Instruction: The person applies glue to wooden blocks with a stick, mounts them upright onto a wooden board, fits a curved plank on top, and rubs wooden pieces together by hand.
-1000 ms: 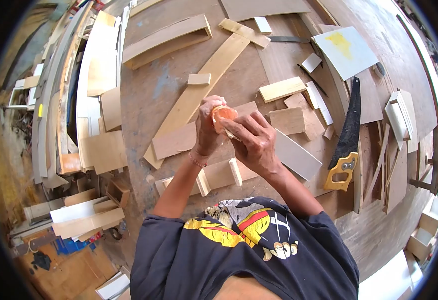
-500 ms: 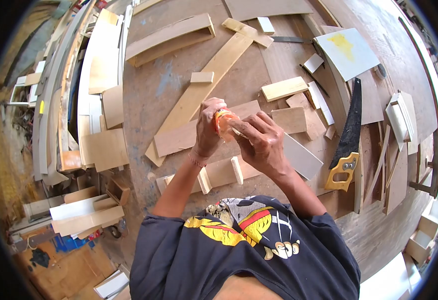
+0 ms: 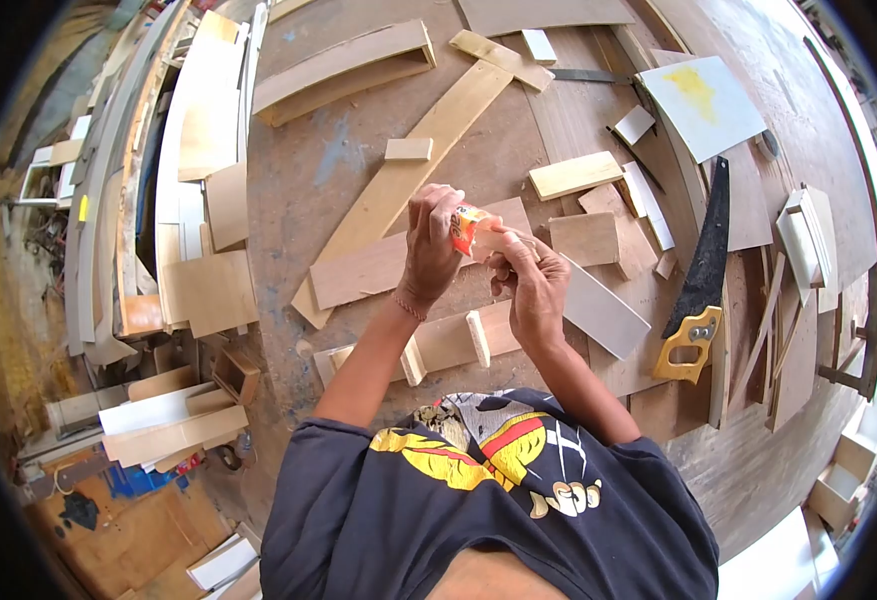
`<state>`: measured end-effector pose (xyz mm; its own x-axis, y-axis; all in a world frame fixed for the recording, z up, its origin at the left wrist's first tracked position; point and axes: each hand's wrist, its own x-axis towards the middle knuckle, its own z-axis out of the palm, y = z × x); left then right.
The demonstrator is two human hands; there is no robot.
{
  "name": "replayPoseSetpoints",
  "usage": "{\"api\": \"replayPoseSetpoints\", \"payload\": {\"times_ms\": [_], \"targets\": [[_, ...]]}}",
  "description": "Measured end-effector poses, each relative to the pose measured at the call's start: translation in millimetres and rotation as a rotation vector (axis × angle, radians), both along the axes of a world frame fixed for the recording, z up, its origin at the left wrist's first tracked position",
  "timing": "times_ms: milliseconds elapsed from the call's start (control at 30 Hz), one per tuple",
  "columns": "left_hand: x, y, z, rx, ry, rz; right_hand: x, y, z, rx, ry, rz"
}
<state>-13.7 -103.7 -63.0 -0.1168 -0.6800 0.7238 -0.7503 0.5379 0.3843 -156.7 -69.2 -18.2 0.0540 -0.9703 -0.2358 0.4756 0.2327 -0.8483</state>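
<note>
My left hand [image 3: 430, 245] is closed around a small orange plastic packet [image 3: 469, 229] with white lettering, held above the workbench. My right hand [image 3: 538, 290] pinches the clear, crumpled end of the packet on its right side. What is inside the packet cannot be made out. Below both hands lies a thin wooden board [image 3: 358, 272]. Nearer my body, a wooden piece with upright strips [image 3: 445, 345] rests on the bench.
A handsaw [image 3: 700, 270] with a yellow handle lies at the right. A long plank [image 3: 398, 190] crosses the bench diagonally, a small block [image 3: 408, 149] on it. A long box-like wooden piece [image 3: 346, 70] sits at the far left, and stacked boards [image 3: 198, 130] stand beside the bench.
The packet has turned so that its orange printed side shows. My right hand has lowered slightly and turned, still pinching the clear end.
</note>
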Motion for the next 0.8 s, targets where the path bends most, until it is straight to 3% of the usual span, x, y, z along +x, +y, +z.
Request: {"api": "replayPoseSetpoints", "payload": {"times_ms": [100, 300, 333, 400, 567, 700, 800], "targets": [[0, -4, -4, 0.066, -0.013, 0.040, -4, -1, -1, 0.120, -0.161, -0.076], [0, -21, -26, 0.299, 0.328, 0.039, -27, -14, -7, 0.237, -0.281, -0.162], [0, -25, -30, 0.296, 0.331, 0.039, -29, -16, -8, 0.234, -0.278, -0.161], [1, -31, -37, 0.245, 0.010, 0.168, -32, -22, -9, 0.310, -0.344, -0.174], [-4, -49, -59, 0.470, 0.200, 0.242, -29, -33, -16, 0.336, -0.366, -0.141], [-4, -55, -50, 0.433, 0.247, 0.068, -28, -38, -23, 0.265, -0.287, -0.128], [-5, -56, -46, 0.238, 0.193, 0.010, -32, -35, -15, 0.107, -0.119, -0.140]]}}
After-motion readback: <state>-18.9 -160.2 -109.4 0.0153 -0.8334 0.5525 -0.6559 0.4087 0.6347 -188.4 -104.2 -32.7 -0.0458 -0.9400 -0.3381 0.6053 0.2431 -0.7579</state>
